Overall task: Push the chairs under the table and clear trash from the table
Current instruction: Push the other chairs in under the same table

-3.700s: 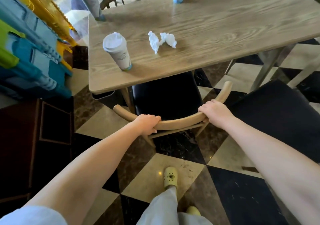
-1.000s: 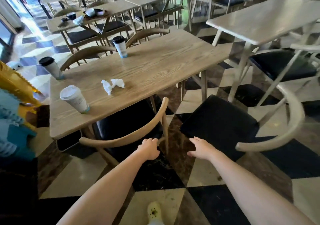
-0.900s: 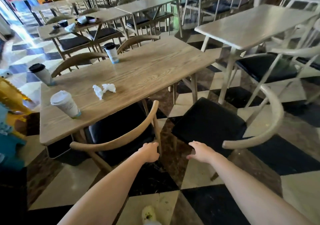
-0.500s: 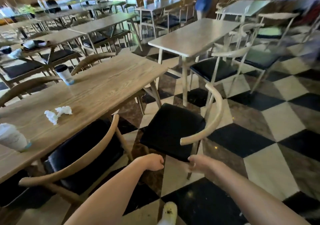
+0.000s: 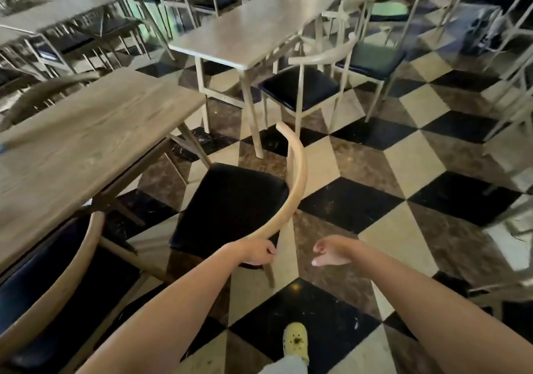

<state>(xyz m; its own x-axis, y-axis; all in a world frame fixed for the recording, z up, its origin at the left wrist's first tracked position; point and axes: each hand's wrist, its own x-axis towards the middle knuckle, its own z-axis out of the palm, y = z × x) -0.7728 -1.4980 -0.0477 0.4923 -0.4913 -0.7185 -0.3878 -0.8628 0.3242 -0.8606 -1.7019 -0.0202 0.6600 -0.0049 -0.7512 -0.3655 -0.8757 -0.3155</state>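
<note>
Chair (image 5: 230, 200) stands clear of table (image 5: 86, 143), at 4 o'clock. Left hand (image 5: 256, 252) curled at backrest end; grip unclear. Right hand (image 5: 331, 254) half-open, empty.

The scene was lit softly and rather dimly, with no hard shadows cast. Daylight appeared to enter from the far left, where a greenish glow was seen behind the far chairs. Small glints were reflected by the polished checkered floor (image 5: 403, 166), one near the yellow shoe (image 5: 295, 342). Motion blur was spread over most of the frame and was strongest at the far edge and on the right side, where chair frames were smeared. The wooden counter (image 5: 95, 143) was softened, its grain streaked. The forearms and hands were rendered fairly sharply. Straight lines were bowed towards the edges by the wide-angle lens. The near left corner was left in deep shade.
</note>
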